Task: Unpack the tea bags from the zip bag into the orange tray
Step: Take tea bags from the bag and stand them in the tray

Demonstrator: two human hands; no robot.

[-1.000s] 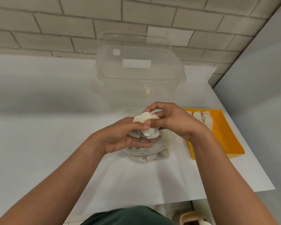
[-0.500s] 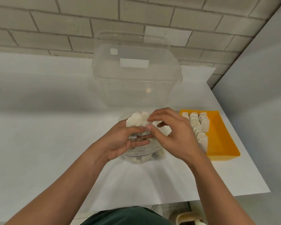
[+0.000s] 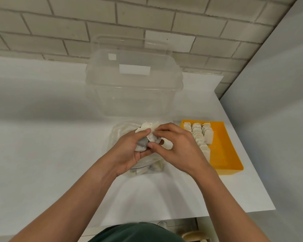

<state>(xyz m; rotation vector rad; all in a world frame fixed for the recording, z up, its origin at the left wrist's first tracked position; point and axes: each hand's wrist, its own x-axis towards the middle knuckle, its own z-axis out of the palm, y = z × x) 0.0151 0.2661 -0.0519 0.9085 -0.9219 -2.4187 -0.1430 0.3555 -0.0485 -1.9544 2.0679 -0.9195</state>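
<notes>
Many tea bags (image 3: 199, 137) sit in the orange tray (image 3: 224, 151), my left hand (image 3: 128, 151) holds a bunch (image 3: 146, 127), my right hand (image 3: 178, 149) pinches one of them, and more are in the zip bag (image 3: 143, 170)

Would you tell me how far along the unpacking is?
Done: rows of tea bags stand in the orange tray. In hand: the left hand grips a bunch of tea bags over the zip bag; the right hand pinches at it. Left: more bags show in the zip bag's bottom.
</notes>
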